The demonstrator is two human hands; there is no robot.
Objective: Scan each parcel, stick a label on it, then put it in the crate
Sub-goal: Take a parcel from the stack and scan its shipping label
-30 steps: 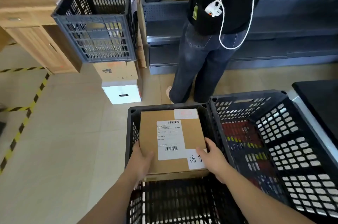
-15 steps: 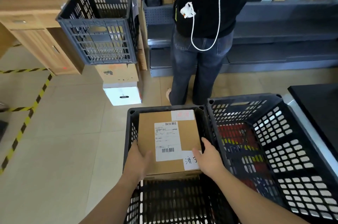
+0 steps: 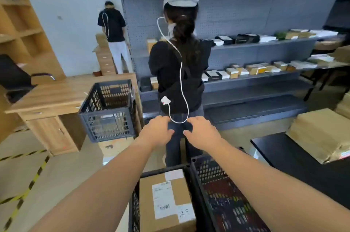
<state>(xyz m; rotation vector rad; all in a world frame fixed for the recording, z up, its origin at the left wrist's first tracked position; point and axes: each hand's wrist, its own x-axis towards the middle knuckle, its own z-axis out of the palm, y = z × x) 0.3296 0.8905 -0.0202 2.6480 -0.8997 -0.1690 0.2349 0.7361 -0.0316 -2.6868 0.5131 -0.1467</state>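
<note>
Head view, rectangular cardboard parcel (image 3: 166, 201), black lattice crate (image 3: 134, 211)

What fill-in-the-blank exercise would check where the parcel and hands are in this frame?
The cardboard parcel lies inside a black ____.
On the parcel's upward face is stuck a white ____ printed with barcodes.
The left hand and the right hand are raised above the parcel and hold ____.
Missing words: crate; label; nothing.
</note>
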